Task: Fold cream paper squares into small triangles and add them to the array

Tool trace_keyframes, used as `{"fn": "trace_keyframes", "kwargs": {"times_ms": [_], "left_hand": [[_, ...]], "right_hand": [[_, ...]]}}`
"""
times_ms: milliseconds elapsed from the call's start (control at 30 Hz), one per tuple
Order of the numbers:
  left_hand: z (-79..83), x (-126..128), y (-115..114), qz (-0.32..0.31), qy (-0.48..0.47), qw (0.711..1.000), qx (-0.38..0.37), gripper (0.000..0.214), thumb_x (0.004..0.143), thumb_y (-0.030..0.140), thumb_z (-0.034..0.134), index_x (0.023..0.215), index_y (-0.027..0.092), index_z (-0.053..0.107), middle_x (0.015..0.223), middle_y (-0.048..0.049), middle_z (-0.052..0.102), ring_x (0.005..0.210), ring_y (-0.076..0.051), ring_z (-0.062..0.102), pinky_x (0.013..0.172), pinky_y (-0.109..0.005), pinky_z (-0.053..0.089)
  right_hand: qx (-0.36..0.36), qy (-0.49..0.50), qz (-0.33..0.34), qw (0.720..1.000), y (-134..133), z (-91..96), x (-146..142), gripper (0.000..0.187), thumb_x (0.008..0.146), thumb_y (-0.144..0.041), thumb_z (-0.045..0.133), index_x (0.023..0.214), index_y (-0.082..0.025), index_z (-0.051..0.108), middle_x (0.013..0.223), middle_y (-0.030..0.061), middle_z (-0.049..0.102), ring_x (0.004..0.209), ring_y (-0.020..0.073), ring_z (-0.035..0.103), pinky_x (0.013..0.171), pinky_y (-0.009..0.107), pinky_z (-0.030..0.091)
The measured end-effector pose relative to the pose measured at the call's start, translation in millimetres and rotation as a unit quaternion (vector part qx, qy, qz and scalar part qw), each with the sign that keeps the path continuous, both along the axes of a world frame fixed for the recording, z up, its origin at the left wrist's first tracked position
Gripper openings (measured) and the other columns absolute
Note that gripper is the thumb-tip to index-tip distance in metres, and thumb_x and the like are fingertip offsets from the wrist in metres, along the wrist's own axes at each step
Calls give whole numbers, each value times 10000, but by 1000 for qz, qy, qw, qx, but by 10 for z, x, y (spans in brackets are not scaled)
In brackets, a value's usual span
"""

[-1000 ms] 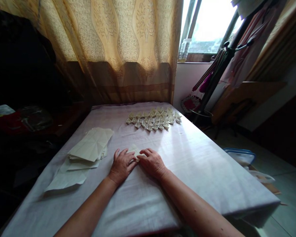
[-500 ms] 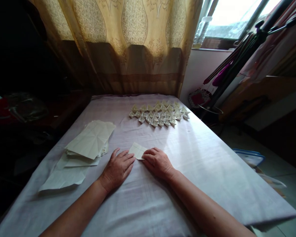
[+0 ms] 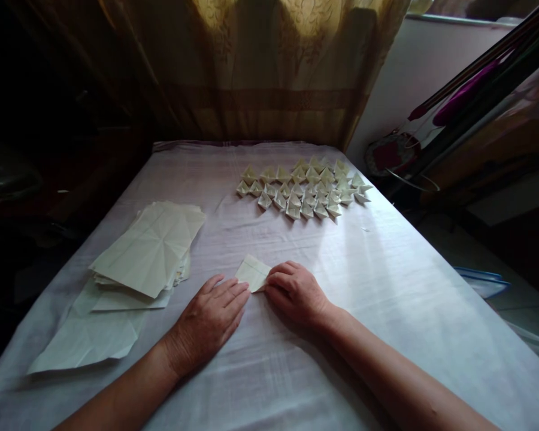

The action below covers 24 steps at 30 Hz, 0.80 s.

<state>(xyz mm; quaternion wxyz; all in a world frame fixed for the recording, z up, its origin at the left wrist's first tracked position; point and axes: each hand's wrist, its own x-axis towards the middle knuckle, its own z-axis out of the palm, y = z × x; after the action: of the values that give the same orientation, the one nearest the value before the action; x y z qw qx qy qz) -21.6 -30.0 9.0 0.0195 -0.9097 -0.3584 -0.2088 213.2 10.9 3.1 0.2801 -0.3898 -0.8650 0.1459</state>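
Note:
A small folded sheet of pale paper (image 3: 253,272) lies on the cloth-covered table (image 3: 269,371) between my two hands. My left hand (image 3: 213,314) rests flat with its fingers stretched out, the fingertips on the paper's lower left edge. At the paper's right corner, my right hand (image 3: 299,293) has its fingers curled together and pinches the edge; the thumb is mostly hidden. Beyond the hands stand several small folded paper boats (image 3: 296,190), set close together in rows.
To the left lies a stack of creased paper sheets (image 3: 155,245), with a looser sheet (image 3: 90,335) sticking out beneath. A patterned curtain (image 3: 260,78) hangs behind the table. A dark slanted stand (image 3: 489,102) rises past the right edge, near a blue-rimmed item (image 3: 483,281).
The view has tilted downward and come closer, so the window is mostly out of sight. My right hand's fingers look more curled at the paper's corner. My left hand stays flat.

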Motion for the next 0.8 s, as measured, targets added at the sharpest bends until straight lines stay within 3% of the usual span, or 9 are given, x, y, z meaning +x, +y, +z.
{"fn": "trace_keyframes", "kwargs": {"times_ms": [300,800], "left_hand": [[-32,29,0,6,-22,1000,-9,311,978,180,465,1242,176,629,1251,-47,692,1178,-208,601,1111,-412,322],[-5,40,-20,29,-8,999,-42,359,912,163,553,1263,199,616,1247,-43,685,1179,-218,585,1137,-452,324]], "right_hand": [[-71,60,-69,993,55,-11,-84,131,826,-156,595,701,-195,600,756,35,635,695,152,584,660,266,447],[-69,43,-103,991,37,-17,-135,133,845,-189,575,715,-207,595,808,48,643,724,161,587,680,279,454]]}}
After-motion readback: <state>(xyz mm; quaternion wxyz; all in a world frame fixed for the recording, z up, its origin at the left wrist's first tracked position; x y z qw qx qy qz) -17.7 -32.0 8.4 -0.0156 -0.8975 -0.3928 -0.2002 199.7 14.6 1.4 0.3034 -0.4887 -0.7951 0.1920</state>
